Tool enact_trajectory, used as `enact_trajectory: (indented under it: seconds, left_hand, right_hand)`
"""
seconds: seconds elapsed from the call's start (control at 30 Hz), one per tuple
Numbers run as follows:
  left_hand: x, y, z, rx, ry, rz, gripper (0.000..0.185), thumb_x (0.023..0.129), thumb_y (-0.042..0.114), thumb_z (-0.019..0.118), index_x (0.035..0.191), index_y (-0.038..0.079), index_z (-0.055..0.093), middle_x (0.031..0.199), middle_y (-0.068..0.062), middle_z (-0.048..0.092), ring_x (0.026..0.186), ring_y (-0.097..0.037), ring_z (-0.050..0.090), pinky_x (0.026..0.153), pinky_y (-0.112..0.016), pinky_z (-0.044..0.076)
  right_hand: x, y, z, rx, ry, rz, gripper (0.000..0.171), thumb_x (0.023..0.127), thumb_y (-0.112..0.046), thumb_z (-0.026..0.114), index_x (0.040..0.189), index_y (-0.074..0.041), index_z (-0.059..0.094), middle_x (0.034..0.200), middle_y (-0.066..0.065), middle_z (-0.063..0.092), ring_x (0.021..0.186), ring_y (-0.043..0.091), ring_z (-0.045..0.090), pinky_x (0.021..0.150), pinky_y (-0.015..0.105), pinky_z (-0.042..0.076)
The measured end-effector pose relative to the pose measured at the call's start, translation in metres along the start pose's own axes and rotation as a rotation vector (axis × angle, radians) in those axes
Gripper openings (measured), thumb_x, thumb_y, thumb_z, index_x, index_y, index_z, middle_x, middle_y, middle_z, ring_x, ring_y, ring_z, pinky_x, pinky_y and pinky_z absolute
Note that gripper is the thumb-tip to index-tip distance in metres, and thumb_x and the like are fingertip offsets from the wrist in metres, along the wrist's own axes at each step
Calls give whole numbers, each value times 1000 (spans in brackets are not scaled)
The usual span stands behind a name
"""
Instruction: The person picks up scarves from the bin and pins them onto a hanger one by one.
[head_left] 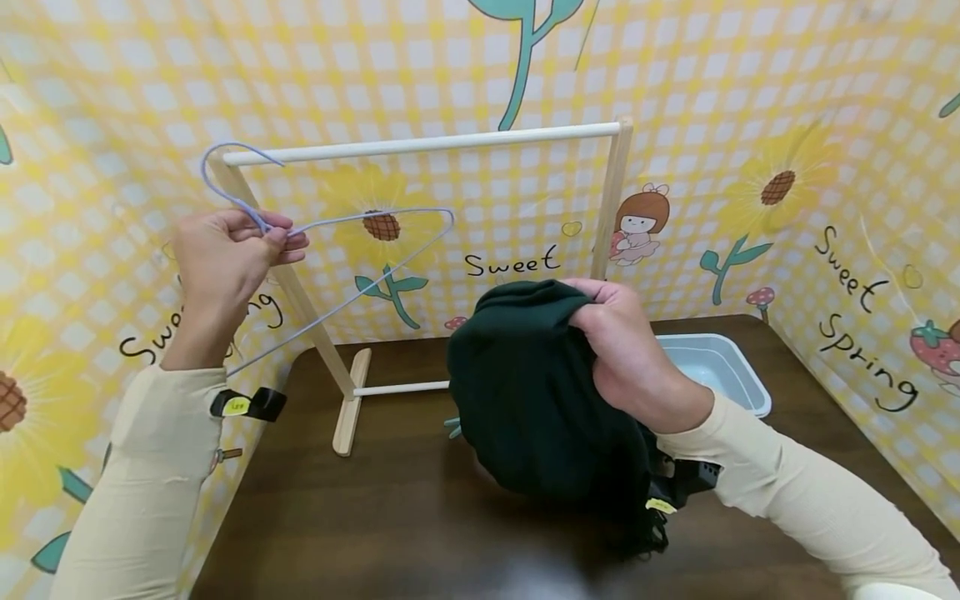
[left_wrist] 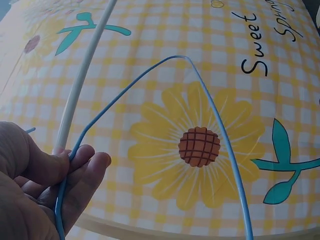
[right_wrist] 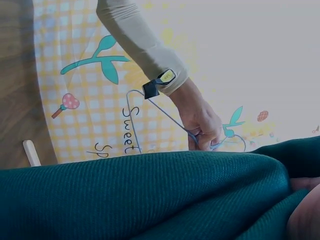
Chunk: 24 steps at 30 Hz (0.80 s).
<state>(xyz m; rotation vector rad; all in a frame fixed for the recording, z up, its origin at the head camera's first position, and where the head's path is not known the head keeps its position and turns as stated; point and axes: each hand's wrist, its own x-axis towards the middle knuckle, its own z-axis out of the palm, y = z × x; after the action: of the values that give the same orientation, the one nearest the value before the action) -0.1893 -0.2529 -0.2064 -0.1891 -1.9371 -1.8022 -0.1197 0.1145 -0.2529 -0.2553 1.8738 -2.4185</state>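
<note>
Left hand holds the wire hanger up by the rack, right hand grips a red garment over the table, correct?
Not quite: the garment is dark green, not red, as the head view shows. The left hand does hold the wire hanger by the rack; the right hand grips the garment.

Rack (head_left: 420,146) on table (head_left: 390,517), bin (head_left: 716,367) right, behind garment (head_left: 532,400).

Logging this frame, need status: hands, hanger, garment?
Left hand pinches thin blue wire hanger at its neck, beside the wooden rack. Right hand grips bunched dark green knit garment above the table. Hanger and garment apart.
</note>
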Motion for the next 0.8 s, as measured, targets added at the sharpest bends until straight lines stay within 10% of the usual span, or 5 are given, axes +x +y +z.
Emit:
enact_trajectory:
  seconds: [0.5,0.8]
  left_hand:
    - [-11,-21,-5,150,-15,-48,19,91,-11,64,85,5,73,72,6,74,68,-10,76,67,-24,61]
    - [-18,-30,-9,257,-31,-52,18,94,-8,63,108,-18,65,73,14,73,70,-5,76,69,-23,61]
  right_hand:
    - [7,-12,17,87,8,-43,40,96,4,51,80,-21,79,91,-2,70,95,14,62,79,21,55]
    - [8,-15,27,126,2,-46,38,96,3,53,81,-19,78,89,-1,68,95,16,61,79,22,55]
